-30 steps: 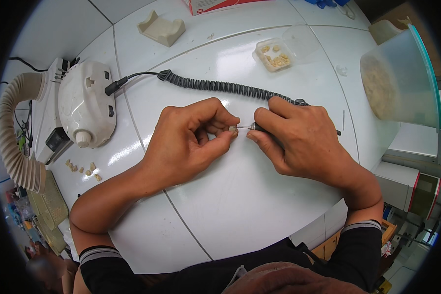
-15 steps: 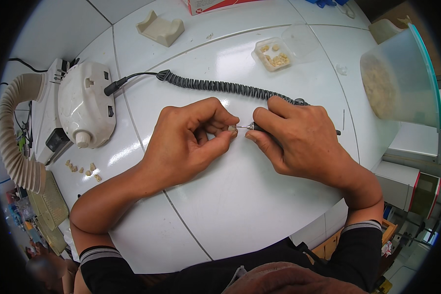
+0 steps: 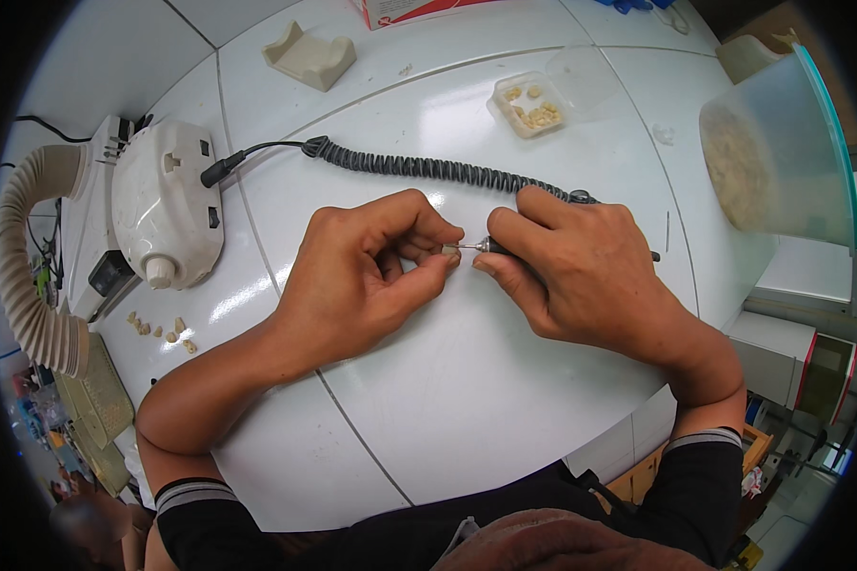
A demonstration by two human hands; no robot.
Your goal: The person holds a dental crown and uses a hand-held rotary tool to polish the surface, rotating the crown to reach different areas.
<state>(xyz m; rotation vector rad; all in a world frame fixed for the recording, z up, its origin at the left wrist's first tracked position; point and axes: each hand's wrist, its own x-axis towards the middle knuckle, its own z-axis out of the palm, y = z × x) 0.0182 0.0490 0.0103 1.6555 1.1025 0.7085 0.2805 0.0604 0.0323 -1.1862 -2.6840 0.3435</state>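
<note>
My left hand (image 3: 367, 271) pinches a small pale piece (image 3: 450, 249) between thumb and fingertips, its other fingers curled. My right hand (image 3: 576, 266) grips a black-and-silver rotary handpiece (image 3: 484, 245), whose thin bit points leftward, reaching the piece; whether it touches is too small to tell. A black coiled cord (image 3: 419, 167) runs behind my hands toward a white control unit (image 3: 171, 214) at the left. Several loose pale pieces (image 3: 171, 335) lie on the white table (image 3: 533, 400) below that unit.
A small clear container (image 3: 500, 102) of pale pieces and a cream stand (image 3: 309, 57) sit behind. A large tub (image 3: 809, 143) stands right, a ribbed hose (image 3: 19, 257) left, a red-and-white box (image 3: 428, 9) at the back. Another person (image 3: 90, 523) is at lower left.
My right hand and the handpiece have shifted very slightly leftward, toward my left hand. My left hand holds the piece in almost the same position throughout.
</note>
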